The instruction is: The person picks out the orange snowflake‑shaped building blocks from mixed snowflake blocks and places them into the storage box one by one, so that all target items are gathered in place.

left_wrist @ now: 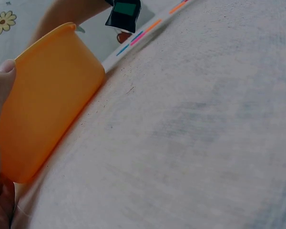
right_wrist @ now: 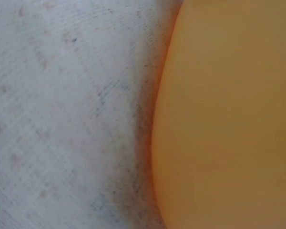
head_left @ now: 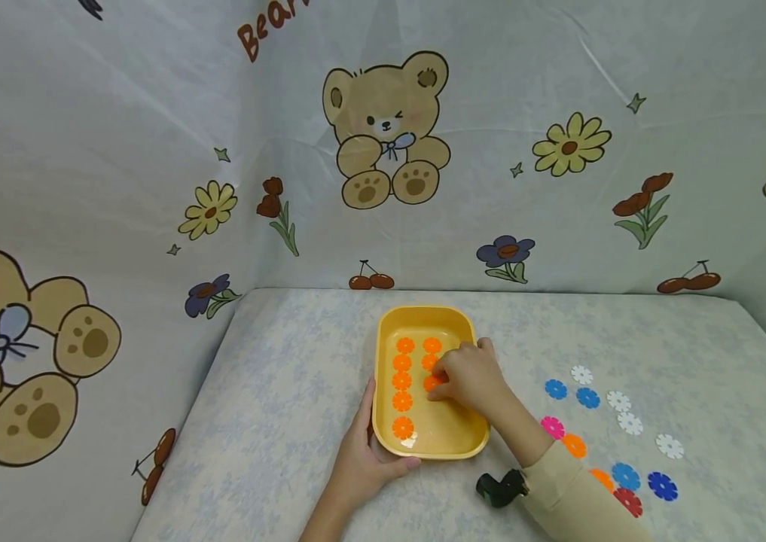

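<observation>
A yellow plastic tray point(head_left: 447, 444) sits on the table, with orange flower-shaped discs point(head_left: 402, 381) lined up in two columns inside. My left hand point(head_left: 364, 463) grips its near left corner, thumb at the near rim and fingers along the left side. In the left wrist view, the thumb and fingertips show against the tray's outer wall point(left_wrist: 52, 100). My right hand point(head_left: 471, 376) reaches over the right rim, thumb and index finger pinching an orange disc point(head_left: 432, 383) at the lower end of the right column. The right wrist view shows only the tray wall point(right_wrist: 224, 119) and tabletop, not the hand.
Right of the tray lie loose flower discs: white ones point(head_left: 630, 423), blue ones point(head_left: 587, 397), a pink one point(head_left: 552, 427), orange ones point(head_left: 574, 445) and a red one point(head_left: 629, 501). A dark wrist device point(head_left: 501, 488) is at the right sleeve. A bear-print cloth point(head_left: 464, 226) hangs behind the table.
</observation>
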A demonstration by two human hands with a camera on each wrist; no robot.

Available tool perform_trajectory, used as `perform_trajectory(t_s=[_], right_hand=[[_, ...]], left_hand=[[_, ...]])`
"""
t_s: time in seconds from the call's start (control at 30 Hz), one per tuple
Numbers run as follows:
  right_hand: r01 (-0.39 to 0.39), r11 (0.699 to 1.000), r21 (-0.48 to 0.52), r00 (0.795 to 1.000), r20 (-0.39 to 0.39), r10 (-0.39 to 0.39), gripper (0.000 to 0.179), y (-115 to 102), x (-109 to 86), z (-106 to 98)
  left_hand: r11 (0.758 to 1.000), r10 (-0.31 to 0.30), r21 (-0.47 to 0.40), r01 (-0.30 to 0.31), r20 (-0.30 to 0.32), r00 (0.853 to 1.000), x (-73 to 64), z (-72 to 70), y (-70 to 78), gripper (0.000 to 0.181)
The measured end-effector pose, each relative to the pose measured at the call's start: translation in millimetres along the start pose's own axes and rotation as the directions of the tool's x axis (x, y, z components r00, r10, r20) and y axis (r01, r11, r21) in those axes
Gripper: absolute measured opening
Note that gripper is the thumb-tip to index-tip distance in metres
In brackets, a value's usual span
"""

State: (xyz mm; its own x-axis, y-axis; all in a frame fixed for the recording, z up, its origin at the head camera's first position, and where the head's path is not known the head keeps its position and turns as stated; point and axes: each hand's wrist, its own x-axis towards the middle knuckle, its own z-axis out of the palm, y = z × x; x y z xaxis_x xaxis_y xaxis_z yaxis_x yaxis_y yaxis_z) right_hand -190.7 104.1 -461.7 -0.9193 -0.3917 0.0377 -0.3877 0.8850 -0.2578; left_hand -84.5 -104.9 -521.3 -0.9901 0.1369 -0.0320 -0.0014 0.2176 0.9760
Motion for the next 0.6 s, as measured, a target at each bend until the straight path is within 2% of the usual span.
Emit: perform_trajectory(t_s=[0.17, 0.27, 0.37, 0.47, 0.6], right_hand=[[-0.006, 0.990, 0.143, 0.995, -0.098, 0.020, 0.030, 3.5, -9.5, -10.8], [0.008, 0.977, 0.215, 0.978, -0.204, 0.037, 0.026, 10.2, -22.7, -25.8], [0.007, 0.971, 0.241, 0.957, -0.283, 0.063, 0.022, 23.3, -41.6, -43.0], [-0.043, 0.967, 0.251, 0.953, -0.280, 0.115, 0.023, 41.3, -64.0, -57.2], [-0.160, 0.960, 0.228, 0.962, -0.182, 0.204, 0.028, 68.0, -97.0, -67.5]], left_hand=[[1.000, 0.020, 0.001, -0.020, 0.008, 1.000, 0.0, 1.3, -0.2, 0.124], [0.999, 0.041, -0.001, -0.041, 0.012, 0.999, 0.3, 2.0, -0.2, 0.124], [0.999, 0.043, -0.009, -0.043, 0.012, 0.999, 0.5, 2.1, -0.7, 0.124], [0.999, 0.040, -0.025, -0.040, 0.010, 0.999, 0.4, 1.2, -1.2, 0.124], [0.999, 0.035, -0.036, -0.035, 0.007, 0.999, 0.3, 0.3, -3.0, 0.123]])
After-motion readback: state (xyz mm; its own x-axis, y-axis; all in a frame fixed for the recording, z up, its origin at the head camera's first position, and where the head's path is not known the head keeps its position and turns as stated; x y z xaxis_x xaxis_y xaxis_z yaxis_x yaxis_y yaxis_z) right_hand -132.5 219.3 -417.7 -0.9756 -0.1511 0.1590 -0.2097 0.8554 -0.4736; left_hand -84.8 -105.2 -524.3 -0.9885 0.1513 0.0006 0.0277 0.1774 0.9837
